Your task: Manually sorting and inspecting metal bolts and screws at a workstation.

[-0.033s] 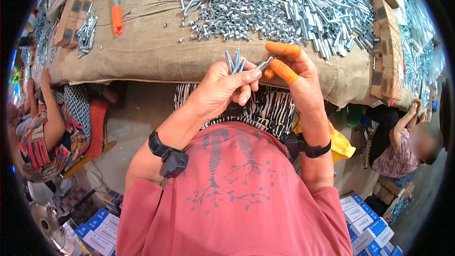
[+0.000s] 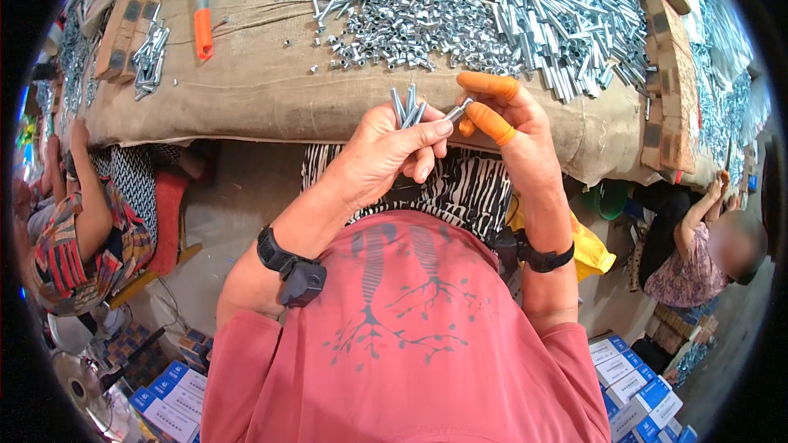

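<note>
My left hand (image 2: 373, 152) is closed around several slim silver bolts (image 2: 405, 105), whose ends stick up above the fingers. Its thumb and forefinger also pinch a short silver metal sleeve (image 2: 455, 111) that points right. From the other side, my right hand (image 2: 532, 127) grips the sleeve's far end between thumb and forefinger, both in orange finger cots (image 2: 492, 123). A small bright metal piece shows at that end; its exact shape is partly hidden by the fingertips. Both hands are held just in front of the padded bench edge (image 2: 287, 119).
Heaped on the bench are small metal nuts (image 2: 410, 25) and metal sleeves (image 2: 566, 16). An orange-handled tool (image 2: 203, 33) and a small pile of bolts (image 2: 151, 57) lie left. Brick-like blocks (image 2: 666, 90) edge the right side. People sit left and right; blue-white boxes (image 2: 636, 385) stand behind.
</note>
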Tool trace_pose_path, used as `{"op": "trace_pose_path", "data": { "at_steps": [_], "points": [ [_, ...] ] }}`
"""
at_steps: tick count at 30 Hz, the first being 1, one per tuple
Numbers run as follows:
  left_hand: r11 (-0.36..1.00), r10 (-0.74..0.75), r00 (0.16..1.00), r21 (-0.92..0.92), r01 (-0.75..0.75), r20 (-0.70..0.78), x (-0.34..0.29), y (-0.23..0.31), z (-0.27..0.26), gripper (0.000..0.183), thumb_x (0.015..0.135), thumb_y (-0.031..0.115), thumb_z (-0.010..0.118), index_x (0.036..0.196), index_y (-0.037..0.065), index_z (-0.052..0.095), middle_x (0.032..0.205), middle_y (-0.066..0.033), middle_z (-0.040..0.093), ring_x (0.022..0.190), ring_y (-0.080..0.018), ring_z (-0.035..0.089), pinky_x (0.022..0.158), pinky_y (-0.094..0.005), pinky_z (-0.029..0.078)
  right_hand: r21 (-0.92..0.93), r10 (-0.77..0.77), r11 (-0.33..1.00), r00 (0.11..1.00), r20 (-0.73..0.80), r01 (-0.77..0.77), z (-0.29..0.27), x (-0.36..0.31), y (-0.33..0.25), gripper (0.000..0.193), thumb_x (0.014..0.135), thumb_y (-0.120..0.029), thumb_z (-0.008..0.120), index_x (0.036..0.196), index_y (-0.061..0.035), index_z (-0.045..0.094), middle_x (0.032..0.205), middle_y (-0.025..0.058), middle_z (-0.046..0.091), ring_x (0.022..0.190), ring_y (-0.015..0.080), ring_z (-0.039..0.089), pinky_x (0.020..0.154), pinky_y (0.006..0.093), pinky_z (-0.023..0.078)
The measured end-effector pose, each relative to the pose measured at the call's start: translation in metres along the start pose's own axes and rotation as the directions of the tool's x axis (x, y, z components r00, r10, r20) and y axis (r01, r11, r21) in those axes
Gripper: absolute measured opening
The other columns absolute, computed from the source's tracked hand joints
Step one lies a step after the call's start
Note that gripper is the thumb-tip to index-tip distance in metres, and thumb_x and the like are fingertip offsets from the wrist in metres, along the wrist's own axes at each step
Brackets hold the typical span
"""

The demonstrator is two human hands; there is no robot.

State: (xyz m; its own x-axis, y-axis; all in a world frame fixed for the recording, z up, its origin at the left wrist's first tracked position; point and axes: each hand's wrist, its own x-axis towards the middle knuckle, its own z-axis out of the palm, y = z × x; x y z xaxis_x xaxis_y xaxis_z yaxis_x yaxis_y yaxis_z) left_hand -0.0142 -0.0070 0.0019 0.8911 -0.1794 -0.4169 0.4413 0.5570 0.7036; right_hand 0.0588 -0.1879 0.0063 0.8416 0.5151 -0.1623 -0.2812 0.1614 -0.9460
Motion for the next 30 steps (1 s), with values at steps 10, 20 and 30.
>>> {"op": "trace_pose_path", "data": {
  "at_steps": [10, 20, 30],
  "points": [
    [0.936, 0.093, 0.994, 0.335, -0.109, 0.064, -0.001, 0.019, 0.0, 0.017, 0.093, 0.02, 0.065, 0.091, 0.003, 0.06, 0.07, -0.003, 0.062, 0.047, -0.0045, 0.054, 0.041, -0.0166, 0.034, -0.283, 0.099, 0.956, 0.993, 0.057, -0.079, -0.014, 0.008, -0.007, 0.016, 0.091, -0.022, 0.07, 0.093, -0.0068, 0.065, 0.077, -0.0036, 0.06, 0.062, 0.0037, 0.053, 0.055, 0.019, 0.043],
    [0.968, 0.091, 0.993, 0.228, -0.106, 0.075, -0.011, 0.012, 0.005, 0.016, 0.092, 0.018, 0.067, 0.09, 0.003, 0.062, 0.07, -0.0026, 0.062, 0.047, -0.0062, 0.056, 0.041, -0.0172, 0.036, -0.266, -0.02, 0.964, 0.998, -0.063, 0.003, -0.001, -0.012, 0.004, 0.017, 0.096, -0.023, 0.063, 0.091, -0.0063, 0.06, 0.073, -0.0023, 0.057, 0.057, 0.0061, 0.052, 0.051, 0.0207, 0.041],
    [0.961, 0.207, 0.976, 0.201, -0.191, -0.061, -0.009, 0.009, -0.005, 0.017, 0.094, 0.02, 0.064, 0.086, 0.005, 0.062, 0.07, -0.001, 0.062, 0.047, -0.0053, 0.054, 0.042, -0.0176, 0.034, 0.434, -0.103, 0.9, 0.989, 0.108, 0.047, -0.009, -0.034, 0.007, 0.044, 0.104, -0.037, 0.041, 0.125, -0.0021, 0.059, 0.078, 0.0037, 0.063, 0.053, 0.0078, 0.051, 0.049, 0.0218, 0.041]
  ]
}}
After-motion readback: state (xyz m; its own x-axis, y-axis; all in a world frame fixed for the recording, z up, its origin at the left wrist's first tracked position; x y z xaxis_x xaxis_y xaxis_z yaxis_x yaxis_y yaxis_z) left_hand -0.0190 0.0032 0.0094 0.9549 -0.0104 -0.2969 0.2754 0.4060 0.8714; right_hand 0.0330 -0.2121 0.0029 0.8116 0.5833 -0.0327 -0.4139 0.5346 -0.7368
